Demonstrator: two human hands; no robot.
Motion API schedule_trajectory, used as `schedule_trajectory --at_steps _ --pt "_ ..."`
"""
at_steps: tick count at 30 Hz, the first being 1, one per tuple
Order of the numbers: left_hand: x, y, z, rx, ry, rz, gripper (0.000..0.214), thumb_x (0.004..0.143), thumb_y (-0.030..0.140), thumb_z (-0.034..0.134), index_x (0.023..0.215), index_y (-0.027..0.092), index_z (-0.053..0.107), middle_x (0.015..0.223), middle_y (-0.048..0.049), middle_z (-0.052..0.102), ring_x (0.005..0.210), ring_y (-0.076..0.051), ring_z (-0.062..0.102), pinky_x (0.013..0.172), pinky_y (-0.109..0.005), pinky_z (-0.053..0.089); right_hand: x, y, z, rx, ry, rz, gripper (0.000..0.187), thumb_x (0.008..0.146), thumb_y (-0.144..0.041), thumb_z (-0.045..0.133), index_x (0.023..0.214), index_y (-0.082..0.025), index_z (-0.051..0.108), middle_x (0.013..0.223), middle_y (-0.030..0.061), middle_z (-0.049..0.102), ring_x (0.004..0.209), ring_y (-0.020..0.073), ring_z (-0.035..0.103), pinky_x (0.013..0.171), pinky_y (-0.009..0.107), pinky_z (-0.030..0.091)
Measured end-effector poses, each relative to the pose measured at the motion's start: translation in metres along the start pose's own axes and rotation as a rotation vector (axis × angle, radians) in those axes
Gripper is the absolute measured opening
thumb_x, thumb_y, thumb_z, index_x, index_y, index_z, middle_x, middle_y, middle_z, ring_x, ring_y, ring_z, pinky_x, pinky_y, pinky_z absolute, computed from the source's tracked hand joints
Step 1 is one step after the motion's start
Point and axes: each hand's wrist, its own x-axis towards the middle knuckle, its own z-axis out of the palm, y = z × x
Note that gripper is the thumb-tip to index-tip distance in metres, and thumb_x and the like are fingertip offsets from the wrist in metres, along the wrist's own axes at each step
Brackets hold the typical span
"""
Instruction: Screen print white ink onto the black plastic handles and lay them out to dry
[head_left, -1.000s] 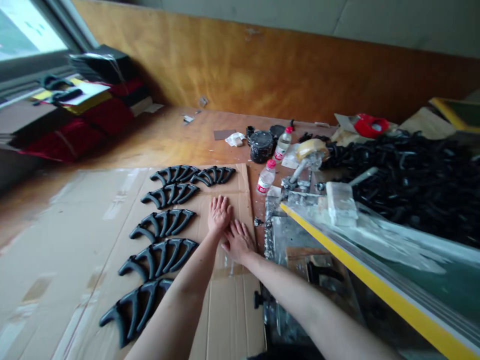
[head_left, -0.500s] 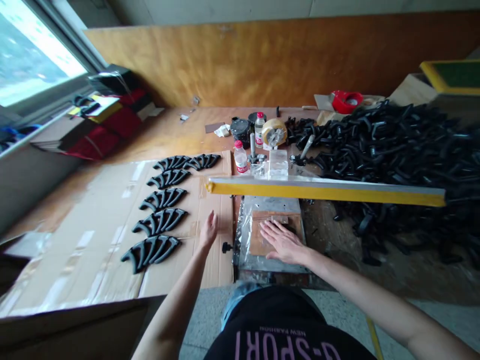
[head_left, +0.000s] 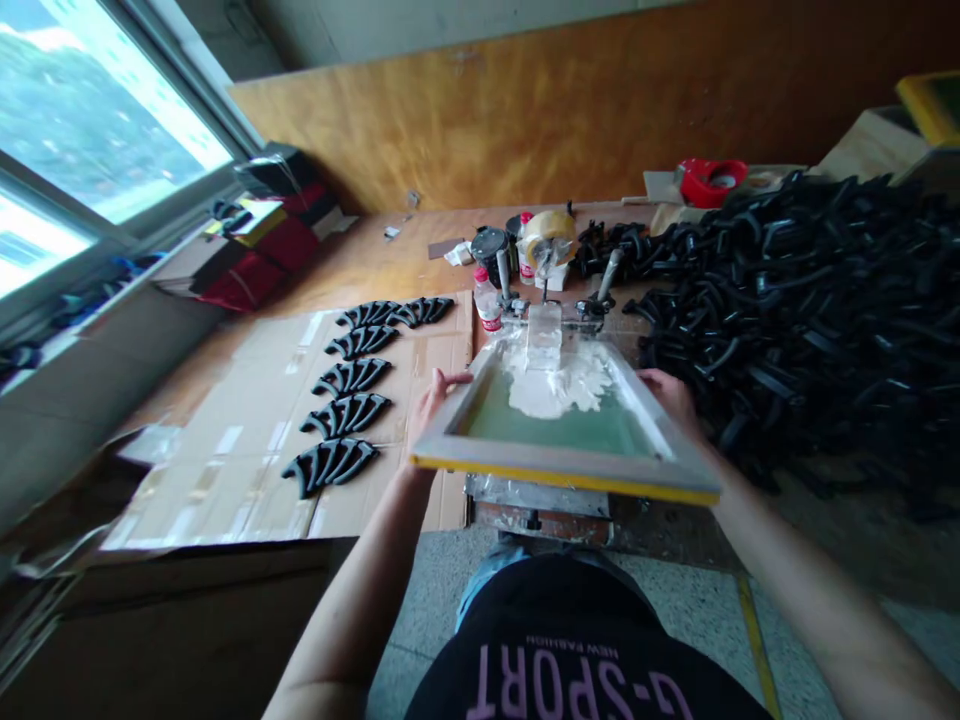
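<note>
The **left hand** [head_left: 439, 400] and the **right hand** [head_left: 670, 395] are both grasping a rectangular wooden screen frame with a yellow front edge [head_left: 562, 480]. The left hand closes around the left bar, and its fingers lie over the inner side. The right hand holds the right bar, and its fingers are curled on the top. The frame is in the lower middle of the view, just in front of the person's body. It is tilted, with the near yellow edge raised, and its far end sits in a pair of metal hinge clamps [head_left: 551, 312]. Inside the frame is a green mesh [head_left: 570, 428], and thick white paste [head_left: 547, 385] covers its far part. A clear rectangular plastic block [head_left: 544, 335] lies at the far end of the mesh.

To the left, a flat brown cardboard sheet [head_left: 247, 470] carries six groups of black fan-shaped plastic parts [head_left: 345, 415] in a row. To the right is a big heap of black curved plastic parts [head_left: 795, 300]. Beyond the clamps, at upper middle, stand a clear plastic bottle with a red cap [head_left: 487, 305], a roll of yellowish packing tape [head_left: 547, 235] and a black round jar [head_left: 491, 250]. A red tape dispenser [head_left: 709, 183] lies at upper right. A bright window [head_left: 112, 110] is at upper left.
</note>
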Motion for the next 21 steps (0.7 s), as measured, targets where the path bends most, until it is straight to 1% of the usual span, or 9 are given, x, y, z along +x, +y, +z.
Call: schedule_trajectory --at_steps 2,5,7,9,12,14,17,19,21 --pt "-0.014 -0.038 -0.013 0.072 -0.092 -0.146 0.057 0.080 0.063 0.057 0.109 0.016 0.071 0.074 -0.0017 0.065 0.059 -0.012 0.057 0.051 -0.023 0.044 0.008 -0.017 0.007 -0.045 0.017 -0.067 0.031 0.086 -0.033 0.058 0.109 -0.016 0.068 0.104 0.0129 0.071 0.089 0.0253 0.067 0.085 0.046 0.053" --pt "-0.021 -0.095 -0.017 0.129 -0.135 -0.189 0.071 0.077 0.052 0.066 0.139 0.018 0.052 0.072 0.0016 0.063 0.058 -0.011 0.055 0.052 -0.021 0.042 0.019 -0.060 0.041 -0.204 -0.036 -0.304 0.057 0.074 -0.027 0.073 0.127 -0.015 0.058 0.136 0.0157 0.052 0.120 0.0301 0.053 0.102 0.047 0.044" --pt "-0.018 -0.124 -0.014 0.186 -0.109 -0.167 0.076 0.079 0.048 0.064 0.146 0.019 0.042 0.066 0.0039 0.059 0.056 -0.010 0.053 0.053 -0.020 0.041 0.024 -0.084 0.069 -0.361 -0.128 -0.395 0.059 0.070 -0.023 0.078 0.125 -0.014 0.058 0.137 0.0157 0.050 0.126 0.0326 0.046 0.105 0.048 0.040" --pt "-0.013 -0.142 -0.012 0.239 -0.096 -0.144 0.072 0.081 0.047 0.062 0.145 0.020 0.043 0.065 0.0043 0.058 0.057 -0.010 0.054 0.054 -0.021 0.042 0.024 -0.096 0.090 -0.514 -0.283 -0.389 0.042 0.073 -0.020 0.074 0.113 -0.015 0.063 0.122 0.0133 0.060 0.116 0.0306 0.052 0.100 0.045 0.043" --pt "-0.007 -0.153 -0.014 0.286 -0.109 -0.139 0.064 0.081 0.047 0.062 0.139 0.021 0.051 0.069 0.0026 0.062 0.062 -0.012 0.058 0.059 -0.023 0.046 0.004 -0.093 0.100 -0.636 -0.472 -0.359 0.017 0.082 -0.016 0.062 0.099 -0.018 0.066 0.100 0.0094 0.068 0.098 0.0259 0.059 0.089 0.038 0.047" --pt "-0.007 -0.155 -0.017 0.291 -0.117 -0.146 0.061 0.081 0.048 0.062 0.136 0.020 0.054 0.073 0.0012 0.065 0.064 -0.014 0.060 0.061 -0.025 0.048 -0.019 -0.086 0.091 -0.634 -0.549 -0.426 0.019 0.085 -0.011 0.052 0.095 -0.018 0.067 0.096 0.0092 0.068 0.095 0.0245 0.060 0.086 0.036 0.046" --pt "-0.008 -0.156 -0.018 0.263 -0.118 -0.163 0.060 0.081 0.049 0.061 0.134 0.020 0.055 0.076 -0.0004 0.068 0.066 -0.015 0.061 0.060 -0.025 0.048 -0.047 -0.078 0.067 -0.507 -0.694 -0.578 0.030 0.082 -0.003 0.045 0.091 -0.019 0.069 0.094 0.0085 0.069 0.094 0.0224 0.059 0.085 0.032 0.044" --pt "-0.009 -0.156 -0.016 0.239 -0.114 -0.180 0.060 0.081 0.050 0.061 0.133 0.019 0.056 0.075 -0.0006 0.068 0.065 -0.015 0.061 0.059 -0.025 0.048 -0.051 -0.078 0.057 -0.437 -0.781 -0.636 0.030 0.079 -0.002 0.047 0.087 -0.021 0.069 0.090 0.0059 0.068 0.090 0.0206 0.058 0.082 0.030 0.043" --pt "-0.009 -0.155 -0.015 0.223 -0.114 -0.191 0.062 0.080 0.052 0.061 0.131 0.017 0.057 0.075 -0.0007 0.067 0.065 -0.015 0.061 0.058 -0.024 0.047 -0.048 -0.078 0.057 -0.446 -0.780 -0.663 0.026 0.078 -0.003 0.051 0.082 -0.022 0.068 0.083 0.0039 0.067 0.085 0.0195 0.058 0.078 0.028 0.042"
